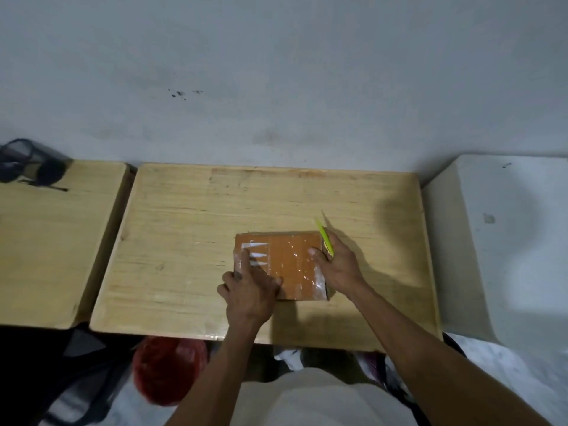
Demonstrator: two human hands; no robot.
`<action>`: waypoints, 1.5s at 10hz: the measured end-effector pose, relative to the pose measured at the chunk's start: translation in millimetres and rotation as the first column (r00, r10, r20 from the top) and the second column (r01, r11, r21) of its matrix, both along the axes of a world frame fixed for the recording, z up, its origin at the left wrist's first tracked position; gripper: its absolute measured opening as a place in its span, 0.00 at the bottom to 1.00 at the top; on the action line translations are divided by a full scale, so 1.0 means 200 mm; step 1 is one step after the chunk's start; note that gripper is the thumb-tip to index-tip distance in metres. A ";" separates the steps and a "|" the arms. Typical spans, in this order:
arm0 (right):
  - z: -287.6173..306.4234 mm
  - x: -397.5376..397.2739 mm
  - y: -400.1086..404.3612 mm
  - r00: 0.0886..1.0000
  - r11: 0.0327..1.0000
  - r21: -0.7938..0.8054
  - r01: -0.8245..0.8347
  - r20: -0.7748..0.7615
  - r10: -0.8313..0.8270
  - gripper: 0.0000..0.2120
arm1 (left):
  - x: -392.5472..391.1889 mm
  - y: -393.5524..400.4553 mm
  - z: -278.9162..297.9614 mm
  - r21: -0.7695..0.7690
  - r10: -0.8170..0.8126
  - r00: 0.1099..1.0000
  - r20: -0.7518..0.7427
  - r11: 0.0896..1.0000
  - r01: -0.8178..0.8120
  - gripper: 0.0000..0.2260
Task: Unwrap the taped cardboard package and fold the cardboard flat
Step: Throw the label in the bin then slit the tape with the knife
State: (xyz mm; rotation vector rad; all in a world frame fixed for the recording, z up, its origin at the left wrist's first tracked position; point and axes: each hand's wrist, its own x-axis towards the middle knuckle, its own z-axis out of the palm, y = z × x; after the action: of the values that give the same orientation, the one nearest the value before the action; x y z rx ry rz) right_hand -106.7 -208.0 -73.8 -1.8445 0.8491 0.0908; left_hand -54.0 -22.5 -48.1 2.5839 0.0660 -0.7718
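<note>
Brown cardboard package (284, 265), tape-wrapped, flat at frame centre on table (184, 226); long axis left-right. Left hand (250, 285) presses its lower-left corner, fingers spread. Right hand (338, 265) grips green cutter (325, 238) along right edge, nearer the tape.

1 head-worn camera looks steeply down, close over the table (190, 216).

Wooden tabletop (190, 216) under the fingers; second tabletop (52, 241) left of them, black bag (27, 162) on it. Red basket (169, 368) below-left.
</note>
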 end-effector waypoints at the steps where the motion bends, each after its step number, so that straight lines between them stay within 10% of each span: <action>1: 0.03 -0.04 0.02 0.999 0.998 -0.041 0.054 -0.002 -0.054 0.26 | -0.02 -0.01 0.02 0.040 0.001 0.999 0.034 0.999 -0.002 0.45; 7: 0.20 -0.27 0.34 0.988 0.973 -0.213 0.093 -0.104 -0.117 0.27 | 0.17 -0.02 -0.05 0.055 -0.460 0.885 0.074 0.888 0.457 0.40; 15: 0.22 -0.22 0.38 0.977 0.967 -0.204 0.152 -0.119 -0.178 0.27 | 0.18 -0.01 -0.03 0.030 -0.488 0.872 0.038 0.873 0.487 0.41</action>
State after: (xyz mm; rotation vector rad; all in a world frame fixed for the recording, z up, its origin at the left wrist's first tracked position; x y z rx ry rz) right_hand -151.2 -131.9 -30.6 -1.9563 1.1388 0.0292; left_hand -17.0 -24.3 -53.9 2.6615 -0.6214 -0.8827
